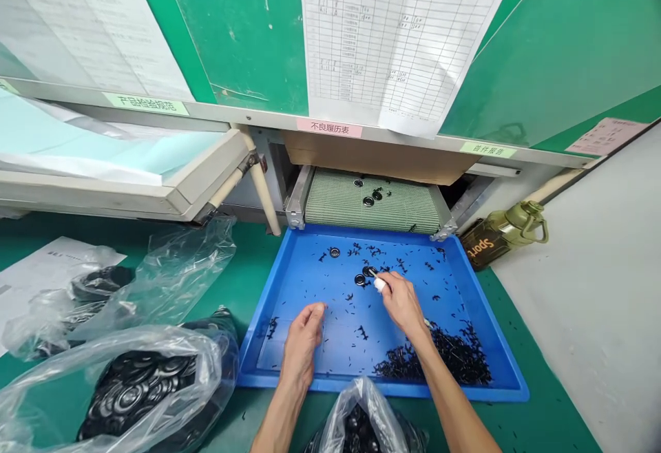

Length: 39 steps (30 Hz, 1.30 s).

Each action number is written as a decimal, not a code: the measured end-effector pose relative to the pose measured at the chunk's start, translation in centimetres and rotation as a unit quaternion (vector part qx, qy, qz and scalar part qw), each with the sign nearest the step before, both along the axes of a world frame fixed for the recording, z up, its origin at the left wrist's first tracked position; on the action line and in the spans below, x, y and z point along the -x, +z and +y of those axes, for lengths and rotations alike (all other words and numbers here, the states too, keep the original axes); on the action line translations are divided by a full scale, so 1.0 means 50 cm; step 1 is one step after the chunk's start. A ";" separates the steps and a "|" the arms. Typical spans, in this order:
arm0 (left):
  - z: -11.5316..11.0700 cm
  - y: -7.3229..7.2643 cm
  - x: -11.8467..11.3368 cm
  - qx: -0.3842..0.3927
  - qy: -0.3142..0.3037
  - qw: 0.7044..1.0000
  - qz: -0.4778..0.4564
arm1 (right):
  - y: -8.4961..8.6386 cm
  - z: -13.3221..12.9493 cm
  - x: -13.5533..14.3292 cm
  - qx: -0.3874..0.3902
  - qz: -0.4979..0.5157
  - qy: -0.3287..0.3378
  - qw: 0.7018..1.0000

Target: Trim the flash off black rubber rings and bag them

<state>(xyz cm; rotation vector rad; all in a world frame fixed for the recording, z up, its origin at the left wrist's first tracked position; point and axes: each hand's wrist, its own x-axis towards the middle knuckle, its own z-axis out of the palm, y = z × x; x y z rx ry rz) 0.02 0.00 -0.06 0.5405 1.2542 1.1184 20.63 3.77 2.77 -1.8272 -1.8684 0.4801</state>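
Note:
Over the blue tray, my right hand is closed, with a small white piece with a thin pale tip at its fingertips; I cannot tell its exact kind. That tip reaches a black ring-shaped part, and a second black ring lies just beside it. My left hand hovers over the tray's left half, thumb and fingers pressed together; what they hold, if anything, is too small to name. Another black ring lies farther back. Small black scraps are heaped at the tray's near right.
Behind the tray, a green conveyor belt carries a few black parts. Clear plastic bags of black rings stand at left, and another open bag is in front. A green bottle leans at right. A paper-filled shelf overhangs the left side.

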 end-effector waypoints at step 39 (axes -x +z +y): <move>-0.006 0.023 0.009 -0.066 -0.010 0.975 -0.212 | -0.058 0.021 -0.022 0.109 0.149 -0.002 0.983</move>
